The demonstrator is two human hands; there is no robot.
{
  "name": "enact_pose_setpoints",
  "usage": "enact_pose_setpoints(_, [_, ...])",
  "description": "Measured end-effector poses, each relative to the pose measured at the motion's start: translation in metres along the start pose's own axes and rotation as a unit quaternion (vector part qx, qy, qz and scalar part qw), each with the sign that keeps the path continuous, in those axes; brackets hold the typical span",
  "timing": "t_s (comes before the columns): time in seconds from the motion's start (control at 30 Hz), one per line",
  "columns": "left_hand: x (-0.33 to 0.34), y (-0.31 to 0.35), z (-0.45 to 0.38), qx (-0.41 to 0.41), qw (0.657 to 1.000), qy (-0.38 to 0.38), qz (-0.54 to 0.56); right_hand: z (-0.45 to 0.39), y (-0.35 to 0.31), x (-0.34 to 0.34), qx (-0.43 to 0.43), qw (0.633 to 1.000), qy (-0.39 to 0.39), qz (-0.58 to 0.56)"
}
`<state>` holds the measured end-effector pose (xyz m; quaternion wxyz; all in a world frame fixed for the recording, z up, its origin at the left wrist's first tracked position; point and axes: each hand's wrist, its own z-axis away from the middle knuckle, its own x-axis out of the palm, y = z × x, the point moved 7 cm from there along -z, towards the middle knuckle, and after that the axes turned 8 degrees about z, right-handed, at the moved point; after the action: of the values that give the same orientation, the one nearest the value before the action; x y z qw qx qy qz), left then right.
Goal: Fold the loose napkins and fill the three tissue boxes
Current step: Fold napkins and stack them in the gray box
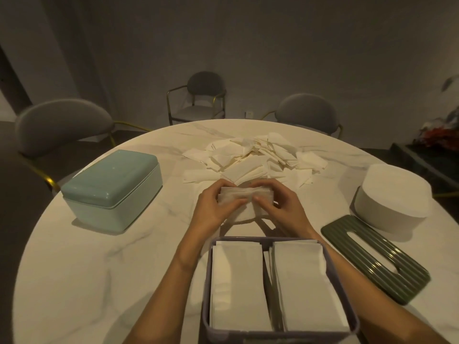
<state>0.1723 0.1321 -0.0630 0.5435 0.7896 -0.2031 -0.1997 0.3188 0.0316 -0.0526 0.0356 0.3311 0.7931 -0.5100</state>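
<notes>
Right in front of me, an open grey plastic box [280, 289] holds two neat piles of white napkins. Just past it, my left hand [215, 207] and right hand [278, 206] pinch a folded white napkin stack [244, 194] between them above the round white marble desk [99, 256]. Farther back lies a messy heap of loose white napkins [253, 158].

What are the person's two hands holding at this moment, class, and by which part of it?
Both hands hold one small bundle of folded napkins above the table. The left hand grips its left end, the right hand its right end.
</notes>
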Motion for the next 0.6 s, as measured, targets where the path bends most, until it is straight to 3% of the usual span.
enact_pose_setpoints(0.13, [-0.007,0.002,0.001,0.037,0.999,0.023,0.003,-0.001,0.002,0.002,-0.012,1.0,0.003,0.006])
enact_pose_setpoints(0.3, [0.005,-0.014,-0.001,-0.074,0.99,0.114,0.023,0.004,0.004,0.01,-0.021,0.999,-0.023,0.044])
enact_pose_setpoints(0.43, [-0.001,-0.02,-0.004,-0.067,0.979,0.158,0.111,0.003,0.007,0.012,-0.024,0.998,-0.027,0.058])
enact_pose_setpoints(0.6, [0.001,-0.01,-0.001,-0.047,0.994,0.085,0.054,0.001,0.01,0.01,-0.029,0.996,-0.022,0.083])
